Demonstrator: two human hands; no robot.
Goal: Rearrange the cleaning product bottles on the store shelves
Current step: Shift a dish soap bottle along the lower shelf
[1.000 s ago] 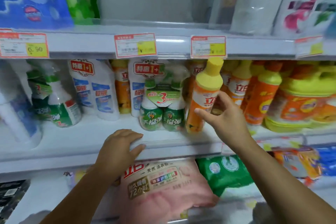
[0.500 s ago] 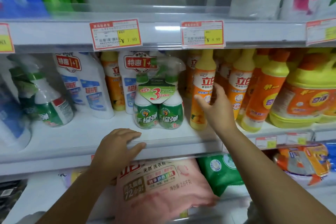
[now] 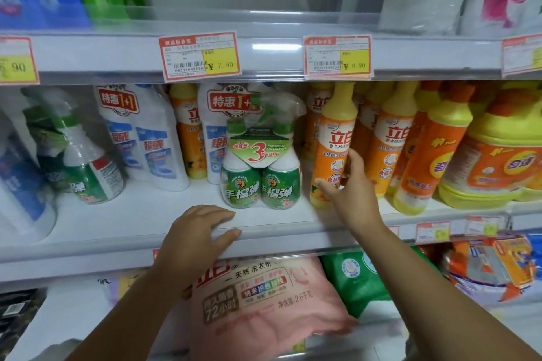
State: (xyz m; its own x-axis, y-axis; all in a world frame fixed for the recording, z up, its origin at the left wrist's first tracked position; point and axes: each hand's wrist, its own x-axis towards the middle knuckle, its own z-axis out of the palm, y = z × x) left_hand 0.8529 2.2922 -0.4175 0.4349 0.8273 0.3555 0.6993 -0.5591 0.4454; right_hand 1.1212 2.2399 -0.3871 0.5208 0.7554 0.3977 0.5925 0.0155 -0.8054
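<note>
An orange detergent bottle (image 3: 333,138) with a yellow cap stands upright on the middle shelf (image 3: 146,220), just right of a green twin pack of spray cleaner (image 3: 261,173). My right hand (image 3: 350,184) holds the orange bottle low on its right side, thumb across the front and fingers behind it. My left hand (image 3: 196,234) rests on the front lip of the middle shelf, fingers curled over the edge, in front of the twin pack.
More orange bottles (image 3: 393,141) and a big orange jug (image 3: 498,155) crowd the shelf to the right. White twin-pack bottles (image 3: 140,138) and a leaning green spray bottle (image 3: 85,167) stand to the left. A pink detergent bag (image 3: 264,302) and a green bag (image 3: 360,281) lie on the shelf below.
The orange bottle was tilted and lifted a second ago; it now stands upright on the shelf beside the twin pack. My right hand stayed on it. The left hand kept its place on the edge.
</note>
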